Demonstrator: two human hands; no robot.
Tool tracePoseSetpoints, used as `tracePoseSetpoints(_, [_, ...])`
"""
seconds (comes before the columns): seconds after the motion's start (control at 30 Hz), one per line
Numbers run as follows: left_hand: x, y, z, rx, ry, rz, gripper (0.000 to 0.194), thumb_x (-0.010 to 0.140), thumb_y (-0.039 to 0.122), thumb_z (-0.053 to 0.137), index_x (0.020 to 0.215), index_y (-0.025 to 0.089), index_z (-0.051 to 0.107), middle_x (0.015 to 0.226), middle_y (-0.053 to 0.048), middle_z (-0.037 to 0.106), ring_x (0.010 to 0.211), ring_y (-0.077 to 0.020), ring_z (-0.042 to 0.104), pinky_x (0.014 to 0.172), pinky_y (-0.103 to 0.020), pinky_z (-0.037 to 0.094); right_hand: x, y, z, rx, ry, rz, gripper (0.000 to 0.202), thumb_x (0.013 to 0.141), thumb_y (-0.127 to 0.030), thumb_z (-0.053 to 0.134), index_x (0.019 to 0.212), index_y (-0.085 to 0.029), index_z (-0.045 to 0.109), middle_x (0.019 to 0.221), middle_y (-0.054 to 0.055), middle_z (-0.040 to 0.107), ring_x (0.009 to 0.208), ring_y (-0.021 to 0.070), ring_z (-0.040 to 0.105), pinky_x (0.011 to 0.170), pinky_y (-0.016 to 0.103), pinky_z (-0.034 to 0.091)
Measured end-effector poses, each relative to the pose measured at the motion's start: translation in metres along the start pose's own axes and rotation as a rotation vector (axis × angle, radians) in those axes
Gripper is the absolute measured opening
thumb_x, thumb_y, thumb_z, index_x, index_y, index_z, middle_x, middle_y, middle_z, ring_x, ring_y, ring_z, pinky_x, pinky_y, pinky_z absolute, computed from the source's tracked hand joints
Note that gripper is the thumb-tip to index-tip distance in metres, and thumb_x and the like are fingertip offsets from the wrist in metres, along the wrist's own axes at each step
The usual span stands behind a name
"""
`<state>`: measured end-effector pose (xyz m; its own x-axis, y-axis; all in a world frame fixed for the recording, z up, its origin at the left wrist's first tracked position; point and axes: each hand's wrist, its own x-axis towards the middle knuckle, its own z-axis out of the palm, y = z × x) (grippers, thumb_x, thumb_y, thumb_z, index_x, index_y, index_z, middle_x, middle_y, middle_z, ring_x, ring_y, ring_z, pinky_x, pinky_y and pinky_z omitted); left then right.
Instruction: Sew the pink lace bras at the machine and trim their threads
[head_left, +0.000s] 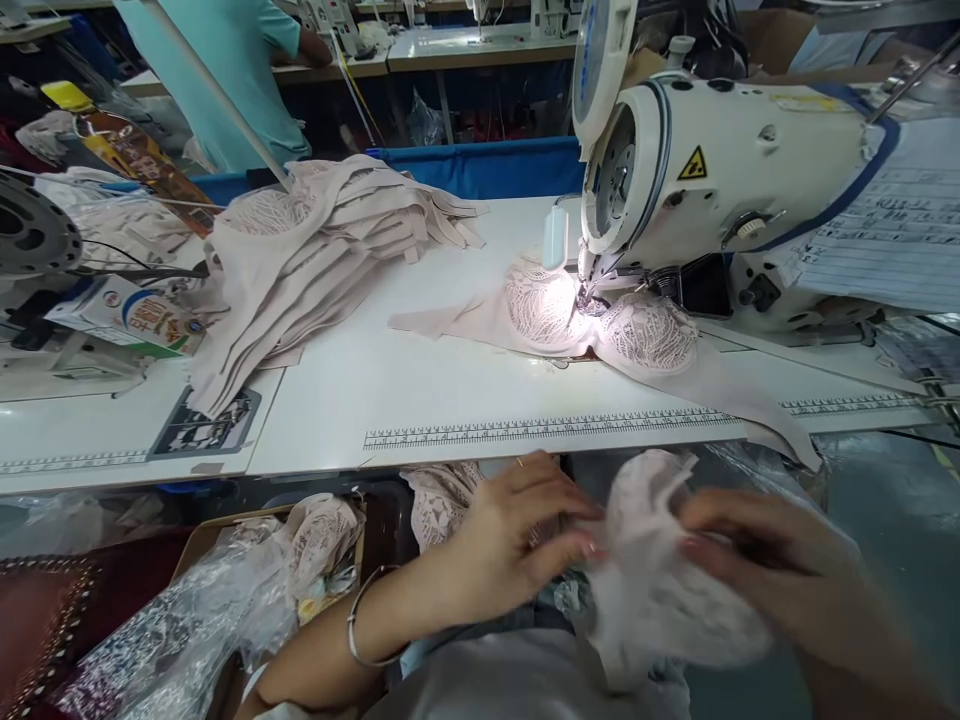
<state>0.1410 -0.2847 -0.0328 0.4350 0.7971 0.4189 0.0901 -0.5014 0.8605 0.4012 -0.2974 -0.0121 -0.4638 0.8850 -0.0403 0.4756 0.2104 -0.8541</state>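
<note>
Pinching blurred cloth (652, 570), left hand (517, 535) and right hand (772, 555) sit below the desk (337, 400); bra (649, 335) lies under the machine (720, 170), wing (776, 425) overhanging the edge, where a snagging finger could drag it askew.

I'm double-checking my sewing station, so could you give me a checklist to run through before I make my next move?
1. Bra in place at the sewing machine: ok
2. Bra brightly lit at the needle area: ok
3. Left hand and right hand both on the cloth piece: ok
4. Cloth piece spread flat: not ok, bunched
5. Needle threaded: cannot tell
</note>
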Motion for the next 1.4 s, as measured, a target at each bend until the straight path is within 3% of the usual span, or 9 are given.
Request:
tracePoseSetpoints(0.17, [-0.012,-0.017,0.029,0.222,0.030,0.044,0.015,0.092,0.021,0.068,0.105,0.014,0.066,0.093,-0.011,0.072,0.088,-0.0226,0.062,0.078,-0.036,0.055,0.020,0.002,0.047,0.033,0.106,-0.071,0.030,0.098,-0.031,0.055,0.071,-0.020,0.062,0.049,-0.005,0.044,0.040,0.0080,0.036,0.040,0.024,0.027])
tracePoseSetpoints(0.33, [-0.013,-0.027,0.031,0.278,0.049,0.047,0.014,0.091,0.023,0.068,0.101,0.014,0.064,0.087,-0.010,0.070,0.084,-0.0224,0.061,0.074,-0.035,0.055,0.015,0.012,0.060,-0.043,0.167,-0.188,0.021,0.099,-0.020,0.051,0.088,-0.020,0.069,0.053,-0.004,0.055,0.039,0.0083,0.042,0.039,0.023,0.033])
tracePoseSetpoints(0.63, [-0.011,-0.025,0.027,0.169,0.170,-0.115,0.011,0.087,0.019,0.072,0.078,0.017,0.065,0.071,-0.006,0.065,0.069,-0.0184,0.058,0.059,-0.028,0.046,0.012,0.043,0.058,-0.849,0.579,-0.408,0.026,0.090,-0.003,0.055,0.094,-0.020,0.074,0.107,0.013,0.075,0.074,0.0199,0.067,0.049,0.026,0.047])
tracePoseSetpoints(0.77, [-0.009,-0.022,0.018,0.048,0.187,-0.231,0.006,0.082,0.018,0.076,0.077,0.017,0.072,0.071,-0.006,0.067,0.071,-0.0193,0.061,0.060,-0.028,0.048,0.012,0.045,0.048,-0.679,0.345,-0.396,0.033,0.091,-0.002,0.046,0.091,-0.021,0.073,0.102,0.010,0.076,0.081,0.0207,0.070,0.060,0.028,0.054])
tracePoseSetpoints(0.9, [-0.007,-0.026,-0.001,-0.162,0.246,-0.384,0.009,0.076,0.025,0.083,0.076,0.018,0.076,0.082,-0.008,0.070,0.081,-0.0207,0.066,0.071,-0.030,0.054,0.003,0.045,0.026,-0.145,-0.100,-0.125,0.029,0.096,-0.021,0.053,0.070,-0.021,0.065,0.081,0.006,0.069,0.063,0.0164,0.063,0.055,0.027,0.051])
tracePoseSetpoints(1.0, [-0.010,-0.033,-0.013,-0.260,0.306,-0.408,0.012,0.073,0.027,0.086,0.076,0.019,0.077,0.083,-0.007,0.069,0.081,-0.0197,0.065,0.073,-0.030,0.053,-0.005,0.050,0.010,0.030,-0.193,-0.017,0.034,0.096,-0.037,0.060,0.067,-0.021,0.067,0.077,0.007,0.065,0.061,0.0164,0.060,0.053,0.027,0.049])
tracePoseSetpoints(1.2, [-0.017,-0.037,-0.017,-0.285,0.347,-0.411,0.009,0.073,0.023,0.086,0.077,0.021,0.079,0.083,-0.006,0.070,0.082,-0.0188,0.065,0.076,-0.029,0.052,-0.001,0.060,0.012,-0.233,0.165,-0.189,0.025,0.099,-0.029,0.054,0.089,-0.026,0.077,0.106,0.012,0.071,0.061,0.0151,0.060,0.048,0.028,0.048])
tracePoseSetpoints(1.3, [-0.018,-0.036,-0.016,-0.273,0.348,-0.423,0.009,0.073,0.024,0.086,0.078,0.021,0.079,0.084,-0.007,0.069,0.082,-0.0197,0.065,0.073,-0.030,0.053,0.005,0.064,0.025,-0.529,0.418,-0.376,0.026,0.095,-0.013,0.056,0.102,-0.027,0.076,0.086,0.006,0.073,0.063,0.0152,0.062,0.056,0.029,0.050])
tracePoseSetpoints(1.4, [-0.019,-0.037,-0.017,-0.256,0.350,-0.424,0.010,0.073,0.025,0.086,0.078,0.021,0.078,0.085,-0.007,0.069,0.082,-0.0198,0.065,0.072,-0.029,0.054,0.010,0.066,0.033,-0.630,0.506,-0.471,0.022,0.093,-0.011,0.060,0.100,-0.025,0.075,0.070,0.002,0.070,0.059,0.0146,0.060,0.055,0.029,0.046])
